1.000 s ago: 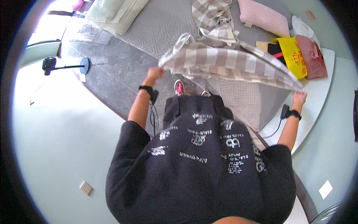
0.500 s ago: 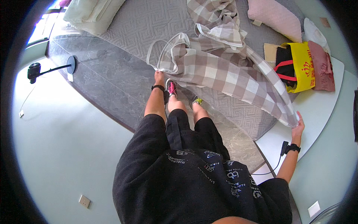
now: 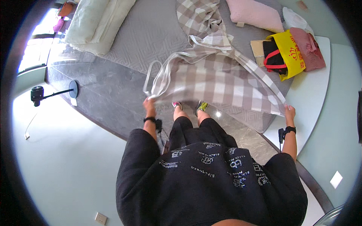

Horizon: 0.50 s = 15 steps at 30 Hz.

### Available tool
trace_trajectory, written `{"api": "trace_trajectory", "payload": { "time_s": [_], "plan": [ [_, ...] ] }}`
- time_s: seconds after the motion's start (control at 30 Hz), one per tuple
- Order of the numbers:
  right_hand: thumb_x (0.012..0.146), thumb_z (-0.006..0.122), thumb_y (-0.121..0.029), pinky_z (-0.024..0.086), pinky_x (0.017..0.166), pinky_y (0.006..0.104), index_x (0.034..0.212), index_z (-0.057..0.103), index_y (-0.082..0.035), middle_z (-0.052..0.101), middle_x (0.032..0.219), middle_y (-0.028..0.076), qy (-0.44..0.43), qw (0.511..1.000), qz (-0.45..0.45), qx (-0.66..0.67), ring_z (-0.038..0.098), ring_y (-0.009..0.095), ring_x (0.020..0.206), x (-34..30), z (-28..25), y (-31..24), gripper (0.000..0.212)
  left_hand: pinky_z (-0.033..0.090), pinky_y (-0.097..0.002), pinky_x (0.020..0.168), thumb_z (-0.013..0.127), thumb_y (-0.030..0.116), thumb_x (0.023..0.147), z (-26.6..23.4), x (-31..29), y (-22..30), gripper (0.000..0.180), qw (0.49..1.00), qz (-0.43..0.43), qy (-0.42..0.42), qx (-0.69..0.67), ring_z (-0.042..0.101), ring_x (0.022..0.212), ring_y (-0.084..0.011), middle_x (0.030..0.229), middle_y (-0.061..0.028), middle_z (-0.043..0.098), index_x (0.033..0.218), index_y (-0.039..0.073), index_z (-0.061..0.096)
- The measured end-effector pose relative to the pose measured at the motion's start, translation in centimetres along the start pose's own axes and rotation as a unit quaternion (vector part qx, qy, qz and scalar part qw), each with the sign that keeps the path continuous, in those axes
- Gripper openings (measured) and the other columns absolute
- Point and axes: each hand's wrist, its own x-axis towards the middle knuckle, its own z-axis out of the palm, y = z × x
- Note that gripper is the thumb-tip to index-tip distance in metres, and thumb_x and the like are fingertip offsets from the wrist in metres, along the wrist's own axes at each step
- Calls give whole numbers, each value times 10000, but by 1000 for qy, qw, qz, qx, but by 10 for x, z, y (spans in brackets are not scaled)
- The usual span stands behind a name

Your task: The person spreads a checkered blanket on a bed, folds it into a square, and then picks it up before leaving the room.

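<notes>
A large brown-and-white checked cloth (image 3: 222, 79) with white trim hangs stretched between my two hands over the front of the bed. My left hand (image 3: 149, 108) is closed on its left corner, where white edging bunches up and a pale strap loops above the fingers. At the right, my right hand (image 3: 289, 113) pinches the opposite corner. Between them the lower edge sags slightly and is smeared by motion. The cloth's far part lies crumpled across the grey quilted bed cover (image 3: 151, 30), running toward the top of the view.
A folded cream blanket (image 3: 96, 26) lies on the bed at the far left. To the right are a pink pillow (image 3: 254, 15), a yellow bag (image 3: 290, 52) and a dusky pink cushion (image 3: 309, 49) beside a white ledge (image 3: 320, 86). A black stand (image 3: 56, 93) is at left.
Both hands have shifted slightly left; my right hand is higher and my left lower. The cloth between them has spread wider and flatter. My feet are more side by side, and the view has shifted.
</notes>
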Motion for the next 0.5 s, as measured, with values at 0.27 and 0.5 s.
{"api": "trace_trajectory", "payload": {
  "time_s": [0.27, 0.5],
  "plan": [
    [783, 575, -369, 442, 729, 394, 1054, 494, 25, 606, 912, 196, -32, 994, 97, 41, 572, 322, 860, -170, 65, 175, 485, 388, -365, 491, 531, 68, 643, -236, -159, -100, 70, 972, -171, 163, 8, 490, 534, -172, 547, -84, 499, 575, 52, 536],
    [688, 640, -201, 468, 650, 369, 1065, 452, -25, 594, 823, 145, -537, 820, 176, 91, 590, 266, 736, -266, 72, 120, 457, 383, -362, 426, 558, 116, 632, -294, -179, -172, 89, 772, 8, -373, 515, 535, 472, -215, 550, -111, 554, 595, 41, 589]
  ]
}}
